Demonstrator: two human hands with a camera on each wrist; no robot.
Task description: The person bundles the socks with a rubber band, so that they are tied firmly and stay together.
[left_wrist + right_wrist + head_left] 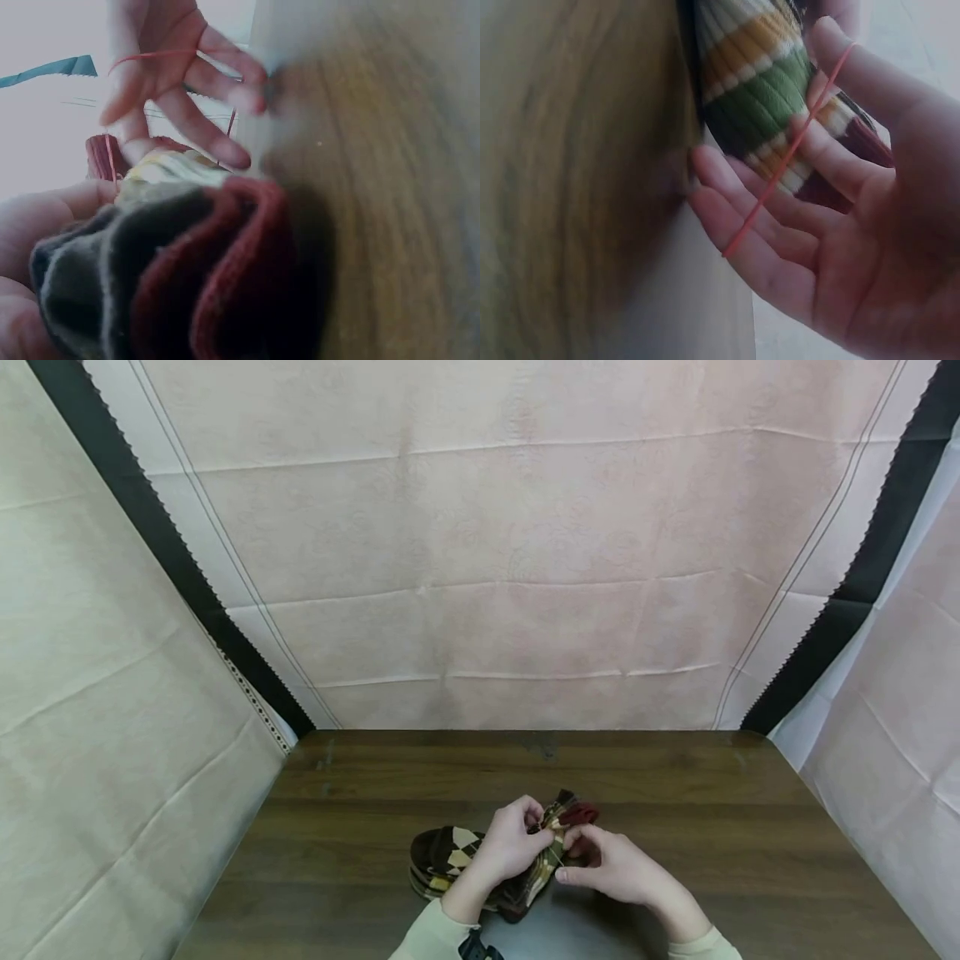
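A bundle of patterned socks (467, 842), brown with cream diamonds and coloured stripes, is raised at its ribbed end near the table's front. My left hand (513, 842) grips this bundle around its middle, thumb toward the right. Dark red cuffs (581, 814) stick out beyond the fingers. Close on the right is my right hand (618, 862), its fingers spread beside the ribbed striped part (761, 105). A thin red rubber band (778, 166) stretches across those fingers from the thumb side. Folded brown and red sock layers (217, 255) fill the left wrist view.
The brown wooden table (360, 785) runs back to a pale creased fabric wall (525, 635). More fabric panels (112, 760) flank the left and right sides. A black strap (474, 945) circles the left wrist.
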